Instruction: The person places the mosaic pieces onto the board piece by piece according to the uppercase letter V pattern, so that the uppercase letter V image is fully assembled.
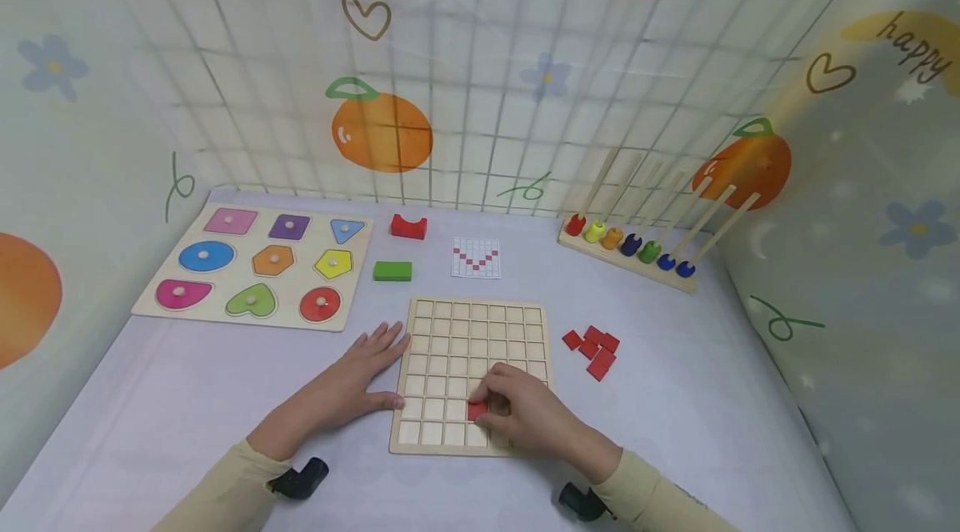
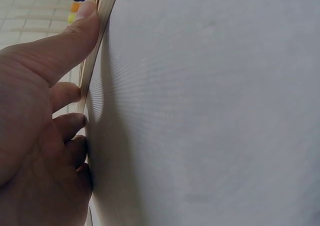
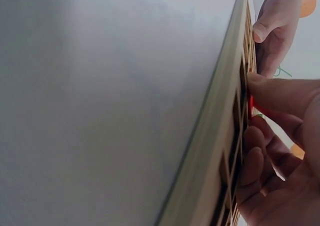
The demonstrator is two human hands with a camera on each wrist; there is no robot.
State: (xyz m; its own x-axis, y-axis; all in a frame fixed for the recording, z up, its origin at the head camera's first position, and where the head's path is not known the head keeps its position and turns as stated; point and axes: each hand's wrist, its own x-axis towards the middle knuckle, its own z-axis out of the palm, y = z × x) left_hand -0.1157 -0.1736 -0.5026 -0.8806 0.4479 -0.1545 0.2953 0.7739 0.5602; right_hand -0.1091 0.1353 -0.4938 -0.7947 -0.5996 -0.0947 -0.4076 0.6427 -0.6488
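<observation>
A wooden grid board (image 1: 442, 301) with square cells lies on the white table. Over its lower middle, my right hand (image 1: 525, 414) pinches a red square tile (image 1: 476, 411) between thumb and fingers, at a cell in the second row from the bottom. The right wrist view shows the tile's red edge (image 3: 251, 97) beside the thumb. My left hand (image 1: 352, 378) rests at the board's left edge, fingers extended, thumb and fingertips touching the rim. In the left wrist view its thumb (image 2: 75, 36) lies against the board's side. Several loose red tiles (image 1: 600, 363) lie right of the board.
Behind the board lies a pattern card (image 1: 486, 246) with a red V of squares. Near it are a green block (image 1: 392, 271) and a red notched block (image 1: 408, 227). A shape puzzle board (image 1: 285, 321) sits at left, a pegged stacker (image 1: 630, 261) at back right.
</observation>
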